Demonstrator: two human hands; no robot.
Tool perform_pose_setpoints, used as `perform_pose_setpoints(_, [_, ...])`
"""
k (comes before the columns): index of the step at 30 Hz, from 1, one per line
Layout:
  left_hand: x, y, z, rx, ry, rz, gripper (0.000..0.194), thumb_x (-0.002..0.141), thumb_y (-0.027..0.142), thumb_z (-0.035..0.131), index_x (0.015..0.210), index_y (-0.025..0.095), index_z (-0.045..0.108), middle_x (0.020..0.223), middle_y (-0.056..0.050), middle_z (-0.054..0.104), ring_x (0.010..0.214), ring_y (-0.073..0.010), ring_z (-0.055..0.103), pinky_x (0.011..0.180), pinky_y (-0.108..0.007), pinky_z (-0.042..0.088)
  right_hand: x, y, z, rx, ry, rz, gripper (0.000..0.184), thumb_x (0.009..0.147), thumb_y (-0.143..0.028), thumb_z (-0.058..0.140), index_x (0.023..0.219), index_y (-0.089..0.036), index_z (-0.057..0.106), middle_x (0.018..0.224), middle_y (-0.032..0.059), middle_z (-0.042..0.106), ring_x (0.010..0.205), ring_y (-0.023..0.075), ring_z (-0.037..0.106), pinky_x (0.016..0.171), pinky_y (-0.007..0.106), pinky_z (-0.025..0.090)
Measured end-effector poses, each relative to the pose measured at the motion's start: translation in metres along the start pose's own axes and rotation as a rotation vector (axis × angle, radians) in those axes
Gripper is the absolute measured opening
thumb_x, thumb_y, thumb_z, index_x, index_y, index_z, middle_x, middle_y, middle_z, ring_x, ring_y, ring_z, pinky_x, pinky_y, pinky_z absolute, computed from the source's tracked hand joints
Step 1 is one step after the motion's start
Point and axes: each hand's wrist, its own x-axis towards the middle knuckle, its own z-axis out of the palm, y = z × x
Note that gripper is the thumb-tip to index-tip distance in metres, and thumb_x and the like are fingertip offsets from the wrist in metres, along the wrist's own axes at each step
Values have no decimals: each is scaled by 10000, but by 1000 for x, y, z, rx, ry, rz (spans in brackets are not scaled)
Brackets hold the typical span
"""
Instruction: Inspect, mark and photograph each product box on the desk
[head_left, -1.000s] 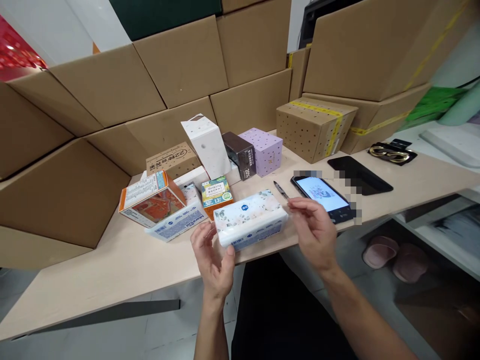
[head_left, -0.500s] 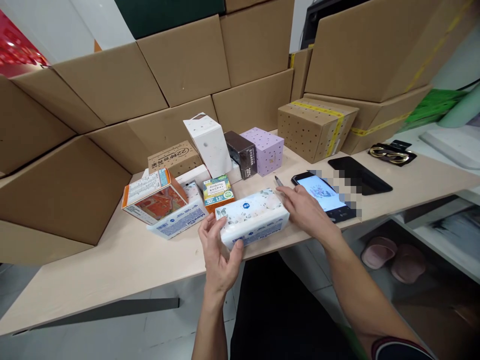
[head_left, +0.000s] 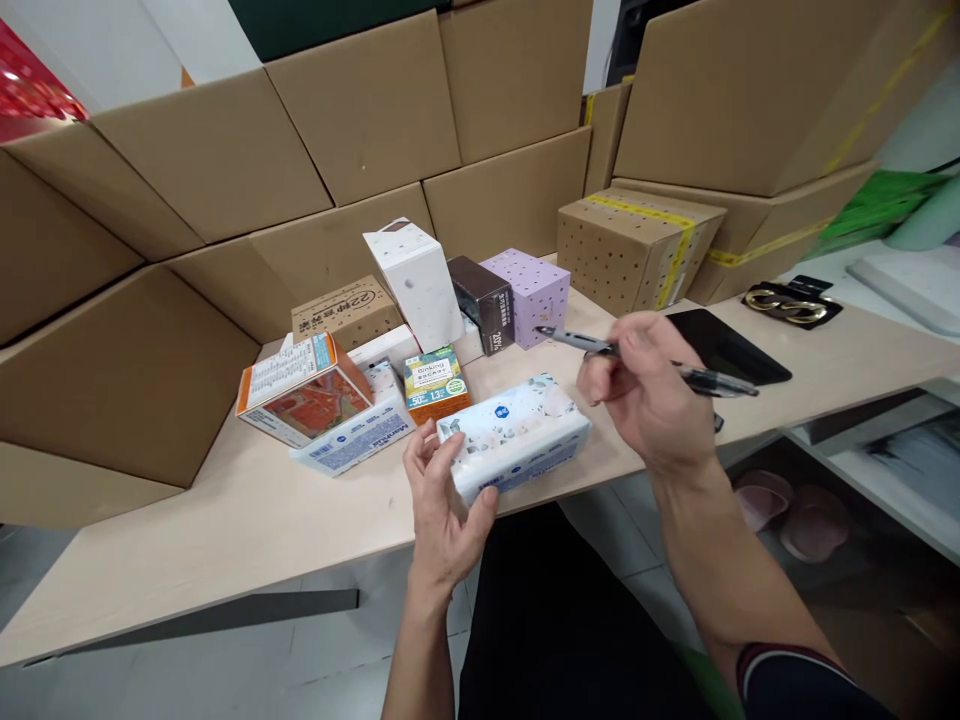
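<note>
A white tissue pack [head_left: 517,433] with a floral print lies at the table's front edge. My left hand [head_left: 442,500] grips its left end, thumb on the front face and fingers behind. My right hand [head_left: 645,395] is raised just right of the pack and pinches a black pen [head_left: 645,362] that lies level, tip pointing left. The hand hides the phone that lay behind it.
Small boxes stand behind the pack: an orange-and-white carton [head_left: 300,390], a blue-and-white pack [head_left: 358,432], a green box [head_left: 433,380], a white box [head_left: 414,280], a brown box [head_left: 484,302], a purple box [head_left: 529,295]. Cardboard cartons [head_left: 225,170] wall the beige table [head_left: 225,530]. A black sheet [head_left: 731,345] lies right.
My right hand reached to the pen on the table beside the phone, picked it up and lifted it above the pack. My left hand closed on the pack's left end.
</note>
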Motion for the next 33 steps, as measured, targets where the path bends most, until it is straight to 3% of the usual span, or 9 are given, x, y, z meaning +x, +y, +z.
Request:
perform_pose_setpoints(5, [-1, -1, -2, 51, -24, 38, 472, 1014, 414, 520, 1475, 339, 454, 1658, -101, 222, 1506, -295, 322, 1175, -501, 365, 7, -4, 19, -172, -371, 154, 284, 970, -465, 572, 1082, -229, 684, 903, 23, 743, 849, 155, 684, 777, 316, 529])
perform_pose_setpoints(8, [-1, -1, -3, 45, -62, 40, 434, 1030, 382, 493, 1458, 311, 473, 1634, -101, 314, 1516, -270, 324, 1197, -476, 345, 9, 1, 21, -343, -469, 198, 224, 916, -356, 663, 1094, -221, 669, 930, 10, 738, 832, 141, 668, 724, 278, 506])
perform_pose_setpoints(11, [-1, -1, -2, 37, -42, 31, 396, 1020, 381, 516, 1400, 271, 511, 1570, -117, 410, 1478, -263, 386, 1187, -464, 364, 8, 6, 20, -421, -436, 221, 166, 891, -262, 658, 1048, -215, 632, 805, -24, 707, 689, 114, 622, 620, 248, 459])
perform_pose_setpoints(14, [-1, -1, -1, 58, -21, 41, 387, 1009, 380, 532, 1375, 256, 519, 1554, -127, 427, 1469, -273, 397, 1177, -479, 377, 7, 7, 22, -463, -393, 222, 81, 921, -285, 598, 895, -208, 592, 717, -40, 649, 609, 96, 565, 585, 243, 429])
perform_pose_setpoints(23, [-1, 0, -1, 67, -26, 49, 388, 1008, 365, 537, 1377, 248, 508, 1557, -136, 420, 1474, -273, 396, 1174, -483, 390, 7, -1, 30, -617, -427, 112, 132, 887, -231, 549, 761, -202, 574, 699, -36, 588, 691, 111, 532, 641, 246, 390])
perform_pose_setpoints(33, [-1, -2, 0, 65, -23, 45, 389, 1006, 363, 540, 1377, 247, 514, 1554, -143, 424, 1471, -288, 405, 1169, -499, 401, 8, -4, 33, -714, -487, 77, 112, 870, -184, 535, 760, -204, 546, 685, -60, 549, 652, 90, 506, 616, 230, 368])
